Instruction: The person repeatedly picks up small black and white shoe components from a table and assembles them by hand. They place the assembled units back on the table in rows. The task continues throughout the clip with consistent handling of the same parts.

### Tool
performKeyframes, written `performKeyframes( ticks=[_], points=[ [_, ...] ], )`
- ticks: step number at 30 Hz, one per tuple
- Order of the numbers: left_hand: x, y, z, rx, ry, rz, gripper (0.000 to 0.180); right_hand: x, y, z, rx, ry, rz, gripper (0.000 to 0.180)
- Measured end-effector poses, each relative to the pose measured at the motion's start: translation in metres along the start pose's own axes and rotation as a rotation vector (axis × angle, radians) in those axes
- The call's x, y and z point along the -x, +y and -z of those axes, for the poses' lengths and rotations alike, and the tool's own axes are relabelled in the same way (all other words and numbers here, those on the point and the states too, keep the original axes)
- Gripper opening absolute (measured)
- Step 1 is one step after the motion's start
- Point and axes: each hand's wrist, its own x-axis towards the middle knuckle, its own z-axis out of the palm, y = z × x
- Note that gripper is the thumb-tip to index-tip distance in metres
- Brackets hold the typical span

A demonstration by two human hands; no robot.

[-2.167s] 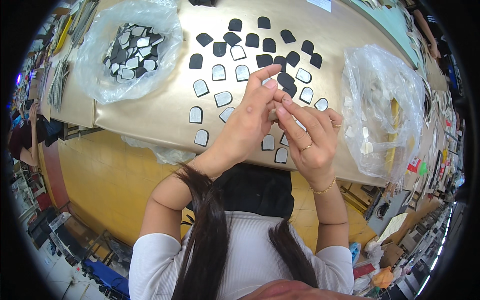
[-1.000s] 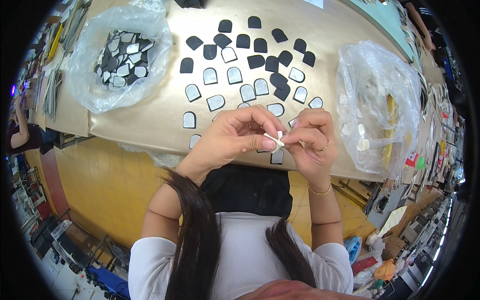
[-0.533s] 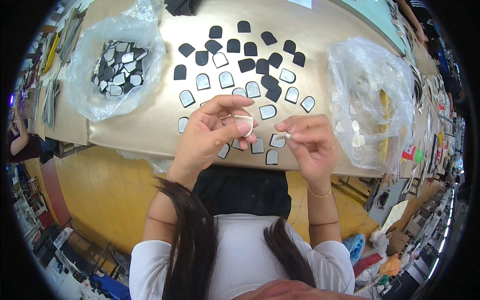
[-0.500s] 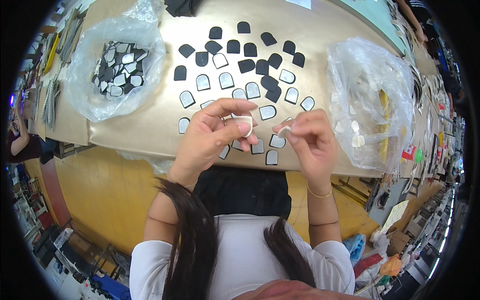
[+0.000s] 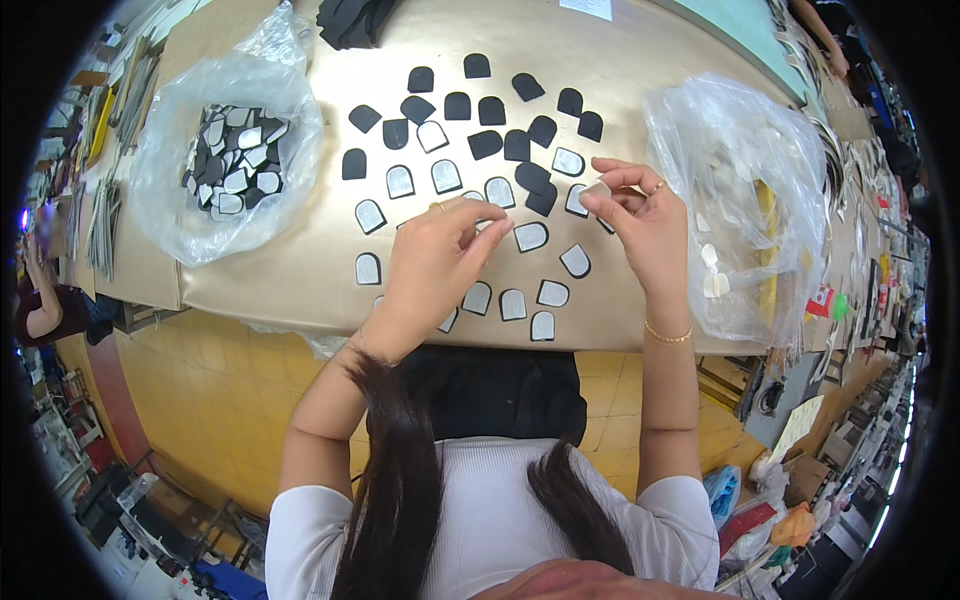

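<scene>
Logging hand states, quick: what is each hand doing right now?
Left hand: fingers curled over the laid-out pieces; a grip cannot be told.
Right hand: pinching a small pale piece.

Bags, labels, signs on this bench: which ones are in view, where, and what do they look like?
Clear plastic bag: far left, open, holding black and silvery arch-shaped pieces.
Second clear bag: right, beside the right hand, crumpled, pale pieces inside.
White paper slip: far edge, rectangular.
</scene>
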Motion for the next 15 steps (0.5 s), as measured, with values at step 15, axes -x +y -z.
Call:
performKeyframes(
  ticks=[15],
  points=[
    [-0.060,0.013,-0.035,-0.612,-0.027,-0.253,0.036,-0.032,0.014,0.009,0.043,-0.136,0.148,0.015]
  ],
)
